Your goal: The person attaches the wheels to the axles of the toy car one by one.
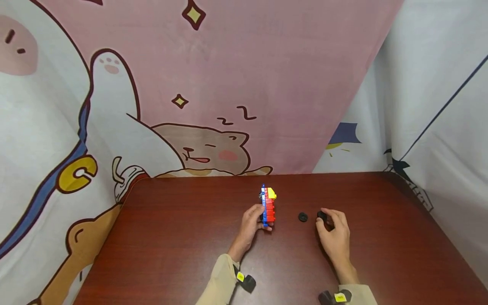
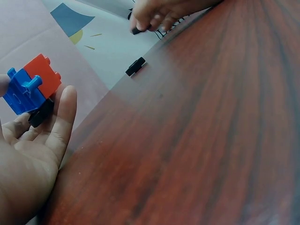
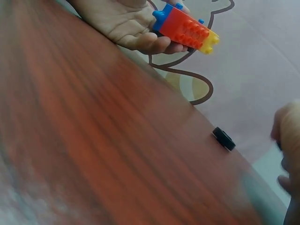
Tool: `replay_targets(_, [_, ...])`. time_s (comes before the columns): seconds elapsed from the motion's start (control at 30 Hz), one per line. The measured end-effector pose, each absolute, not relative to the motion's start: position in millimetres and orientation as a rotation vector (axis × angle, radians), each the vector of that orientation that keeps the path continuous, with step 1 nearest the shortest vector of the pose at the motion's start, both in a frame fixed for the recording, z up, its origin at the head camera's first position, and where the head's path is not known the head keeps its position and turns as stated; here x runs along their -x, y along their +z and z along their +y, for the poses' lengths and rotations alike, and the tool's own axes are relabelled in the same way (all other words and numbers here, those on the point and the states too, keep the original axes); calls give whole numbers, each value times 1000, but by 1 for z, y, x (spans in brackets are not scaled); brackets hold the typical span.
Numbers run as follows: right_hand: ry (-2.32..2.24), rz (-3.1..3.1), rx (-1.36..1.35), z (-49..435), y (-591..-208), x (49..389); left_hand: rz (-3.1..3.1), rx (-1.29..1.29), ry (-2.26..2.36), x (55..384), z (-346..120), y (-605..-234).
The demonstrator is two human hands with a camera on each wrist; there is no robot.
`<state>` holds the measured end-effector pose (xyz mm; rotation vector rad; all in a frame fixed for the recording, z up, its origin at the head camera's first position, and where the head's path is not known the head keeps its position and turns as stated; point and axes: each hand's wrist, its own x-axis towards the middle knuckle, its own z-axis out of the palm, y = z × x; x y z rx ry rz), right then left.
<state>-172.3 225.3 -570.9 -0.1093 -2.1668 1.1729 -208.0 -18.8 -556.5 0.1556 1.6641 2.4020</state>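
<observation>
My left hand (image 1: 249, 224) holds a toy car (image 1: 269, 209) built of red and yellow bricks on a blue base, turned on its side above the table. In the left wrist view, a black wheel (image 2: 41, 113) shows on the car beside the fingers, and blue axle pegs stick out of the base. To the right, my right hand (image 1: 335, 237) pinches a black toy wheel (image 1: 322, 216) between thumb and fingers. Another black wheel (image 1: 303, 217) lies on the table between the two hands.
The brown wooden table (image 1: 171, 254) spreads under both hands. A cloth printed with cartoon animals (image 1: 213, 148) hangs behind its far edge, and white cloth (image 1: 450, 127) hangs at the right. Both wrists carry black camera mounts (image 1: 248, 283) over beige sleeves.
</observation>
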Motion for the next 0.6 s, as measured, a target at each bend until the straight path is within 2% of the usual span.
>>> replay_targets(0.33, [1274,-1900,-251,183,-566,174,1631,-189,2395,208,-20,-557])
replay_targets(0.6, [1325,-1832,-368,122,-535,163,1679,-158,2384,208,-18,-559])
